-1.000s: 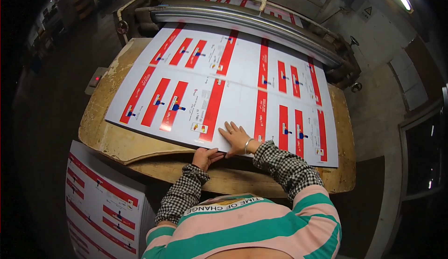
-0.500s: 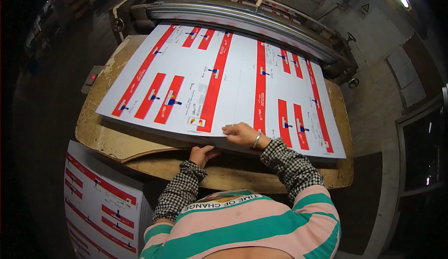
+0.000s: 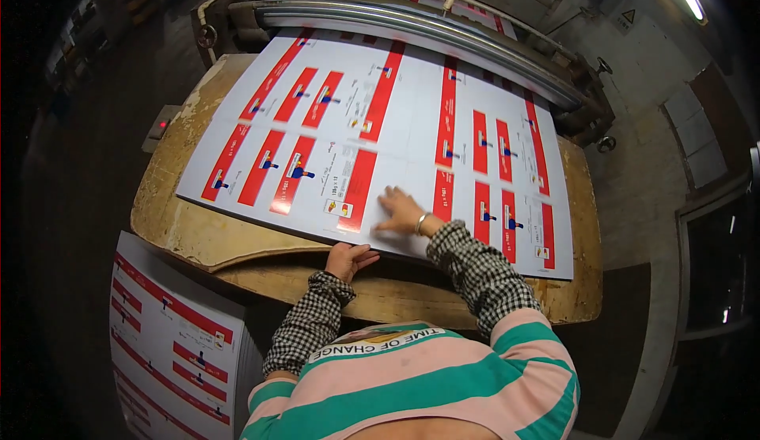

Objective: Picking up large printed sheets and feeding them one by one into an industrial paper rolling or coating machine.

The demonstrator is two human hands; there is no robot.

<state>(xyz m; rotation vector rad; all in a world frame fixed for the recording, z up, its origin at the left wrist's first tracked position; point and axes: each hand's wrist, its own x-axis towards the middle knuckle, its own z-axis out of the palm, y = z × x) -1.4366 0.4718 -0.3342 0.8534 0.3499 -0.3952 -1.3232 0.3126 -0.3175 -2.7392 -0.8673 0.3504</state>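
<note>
A stack of printed sheets point(image 3: 380, 243), white with red bands and small blue figures, lies on the worn wooden table before me. Another printed sheet point(image 3: 423, 111) overlaps its far part, its far end under the metal roller point(image 3: 412, 28). My right hand point(image 3: 402, 212) rests on the near sheet with its fingers spread, a bracelet at the wrist; it is slightly blurred. At the stack's near edge is my left hand point(image 3: 348, 261), fingers stretched out along the edge and touching it. Both forearms wear checked sleeves.
The wooden table point(image 3: 170, 210) has a curved near edge. Handwheels point(image 3: 207, 37) sit at the roller machine's sides. At lower left stands a second stack of printed sheets point(image 3: 170, 345). A small box with a red light point(image 3: 161, 125) is left of the table.
The upper sheet has slid away from me toward the roller, exposing the near part of the sheet below. My right hand has spread its fingers on that sheet; the left stays by the edge.
</note>
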